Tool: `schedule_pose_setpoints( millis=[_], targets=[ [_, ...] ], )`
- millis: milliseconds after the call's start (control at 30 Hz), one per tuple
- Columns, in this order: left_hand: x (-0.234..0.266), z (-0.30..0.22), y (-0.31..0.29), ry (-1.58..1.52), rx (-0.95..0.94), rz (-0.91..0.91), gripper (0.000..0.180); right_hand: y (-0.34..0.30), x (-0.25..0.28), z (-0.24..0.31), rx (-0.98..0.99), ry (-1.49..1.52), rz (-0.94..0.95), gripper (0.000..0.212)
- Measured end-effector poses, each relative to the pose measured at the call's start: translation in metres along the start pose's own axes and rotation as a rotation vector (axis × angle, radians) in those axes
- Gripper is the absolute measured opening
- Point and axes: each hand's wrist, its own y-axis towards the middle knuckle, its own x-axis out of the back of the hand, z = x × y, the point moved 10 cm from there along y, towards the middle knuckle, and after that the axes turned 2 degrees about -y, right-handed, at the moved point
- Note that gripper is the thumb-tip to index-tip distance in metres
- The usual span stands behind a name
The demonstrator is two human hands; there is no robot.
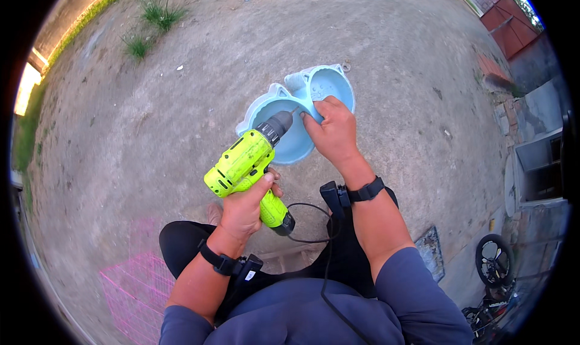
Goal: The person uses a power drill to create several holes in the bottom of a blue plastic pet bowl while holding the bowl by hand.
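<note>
Drilling seemed in hand: the left hand (246, 206) curled its fingers round the lime-green power drill (241, 159), the right hand (336, 130) pinched the light-blue double pet bowl (296, 150), inward from the left edge of the ground (151, 127), and the next push likely called for a steady drill bit (295, 110).

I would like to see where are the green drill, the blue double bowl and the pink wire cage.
Green drill (244, 161), head view: on the middle of its body.
Blue double bowl (297, 144), head view: on the bare floor of the nearer compartment.
Pink wire cage (136, 290), head view: on its wire mesh.
</note>
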Motion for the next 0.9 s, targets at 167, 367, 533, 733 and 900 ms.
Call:
schedule_pose_setpoints(
  millis=[167,367,533,733,900],
  targets=[
    [-0.001,0.0,0.001,-0.016,-0.003,0.005,0.034,0.001,0.001,0.002,0.016,-0.005,-0.018,0.014],
    [-0.003,-0.003,-0.001,-0.02,-0.022,0.008,0.033,-0.001,0.003,0.006,0.047,-0.034,-0.05,0.017],
    [-0.007,-0.007,-0.004,-0.048,-0.03,0.006,0.034,0.002,0.016,0.022,0.103,-0.152,-0.151,0.021],
    [-0.015,-0.005,-0.001,-0.103,-0.023,0.033,0.036,0.005,0.028,0.021,0.097,-0.226,-0.282,0.023],
    [-0.019,-0.005,0.002,-0.119,-0.026,0.049,0.036,0.007,0.027,0.022,0.13,-0.215,-0.293,0.019]
  ],
)
